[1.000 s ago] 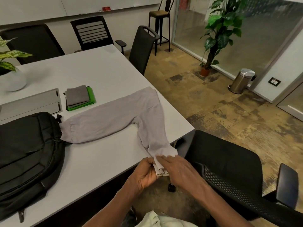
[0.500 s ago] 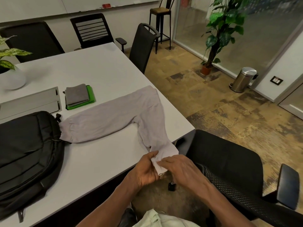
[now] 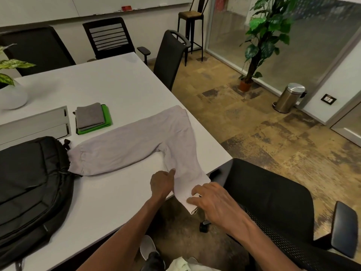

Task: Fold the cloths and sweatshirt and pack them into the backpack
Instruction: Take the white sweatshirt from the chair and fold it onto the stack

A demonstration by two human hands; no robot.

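Sweatshirt (image 3: 136, 145) spread flat on table (image 3: 117, 89), near end overhanging edge. Left hand (image 3: 162, 184) pinned fabric, fingers curled. Right hand (image 3: 211, 200) pinched hanging end, likely to start fold. Backpack (image 3: 29, 188) alongside.

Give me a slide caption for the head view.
Both hands, left and right, work the sweatshirt cuff at the table edge.

Black fabric backpack (image 3: 29, 188) cut off by left and bottom-left frame edges. Folded green cloth (image 3: 106, 119) mostly covered by folded grey cloth (image 3: 89, 115), only its edges show. Light grey sweatshirt (image 3: 136, 145) lower end hangs off white table (image 3: 109, 85) edge, partly hidden under right hand (image 3: 213, 202). Left hand (image 3: 162, 182) fingers not visible, grip unclear. White plant pot (image 3: 11, 96) cropped at left edge.
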